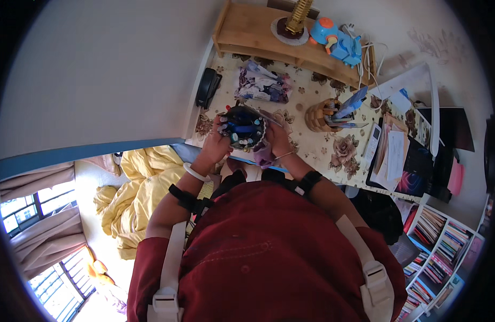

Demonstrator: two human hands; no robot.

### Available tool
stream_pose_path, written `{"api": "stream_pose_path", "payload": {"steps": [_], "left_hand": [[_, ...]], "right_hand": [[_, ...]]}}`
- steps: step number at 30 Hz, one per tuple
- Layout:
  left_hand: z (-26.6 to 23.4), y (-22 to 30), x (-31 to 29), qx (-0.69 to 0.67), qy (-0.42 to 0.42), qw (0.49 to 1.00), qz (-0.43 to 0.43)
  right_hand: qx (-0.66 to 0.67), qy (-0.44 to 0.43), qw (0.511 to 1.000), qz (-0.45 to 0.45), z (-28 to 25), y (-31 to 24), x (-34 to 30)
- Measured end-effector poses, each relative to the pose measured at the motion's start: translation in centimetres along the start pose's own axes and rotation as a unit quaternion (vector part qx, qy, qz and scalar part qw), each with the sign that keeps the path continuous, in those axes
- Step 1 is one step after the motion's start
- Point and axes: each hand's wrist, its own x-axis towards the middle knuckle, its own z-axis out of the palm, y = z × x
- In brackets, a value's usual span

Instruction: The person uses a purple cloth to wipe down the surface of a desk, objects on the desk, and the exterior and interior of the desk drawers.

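Observation:
Above the near edge of the table, both my hands hold a dark round container point(246, 140) with a blue inside and a rim set with small pale and coloured bits; its exact kind is unclear. The fingers of my left hand point(218, 142) are wrapped round its left side. My right hand point(279, 140) grips the right side, and a crumpled purple cloth point(263, 155) hangs by that hand, against the container. A printed purple-and-white plastic package point(262, 86) lies on the table just beyond.
A flowered cloth point(306, 145) covers the table. On it stand a wooden pen holder point(318, 117), a black stapler-like object point(208, 88) and papers point(389, 150). Behind is a wooden shelf point(253, 27) with a golden tower model point(298, 19) and a blue toy point(344, 47). A bookcase point(438, 252) stands right.

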Motion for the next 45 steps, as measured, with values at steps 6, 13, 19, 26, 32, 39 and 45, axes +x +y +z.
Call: {"api": "stream_pose_path", "payload": {"steps": [6, 13, 19, 26, 32, 39, 45], "left_hand": [[-2.3, 3.5, 1.8, 0.116, -0.064, 0.988, 0.075], [-3.9, 0.8, 4.4, 0.119, -0.088, 0.988, 0.051], [-1.7, 1.8, 3.3, 0.0, -0.04, 0.998, 0.04], [-0.6, 0.0, 2.7, -0.17, -0.004, 0.985, 0.018], [-1.0, -0.4, 1.4, -0.201, -0.006, 0.979, -0.035], [-6.2, 0.2, 4.6, 0.19, -0.072, 0.961, 0.188], [-1.7, 0.0, 1.6, 0.261, 0.062, 0.953, 0.14]], "right_hand": [[0.097, -0.082, 0.99, 0.06, -2.2, 1.1, 3.8], [-0.154, -0.034, 0.979, -0.129, 0.0, 4.2, 4.0], [0.16, 0.14, 0.977, -0.003, 2.6, 3.1, 2.5], [0.242, 0.077, 0.962, 0.097, 2.1, 8.1, 2.0], [-0.273, 0.089, 0.958, -0.007, 4.3, 2.0, -1.0], [-0.064, 0.171, 0.982, 0.039, 3.7, -0.8, -0.3], [-0.197, 0.13, 0.972, -0.017, 3.9, 3.6, 0.4]]}}
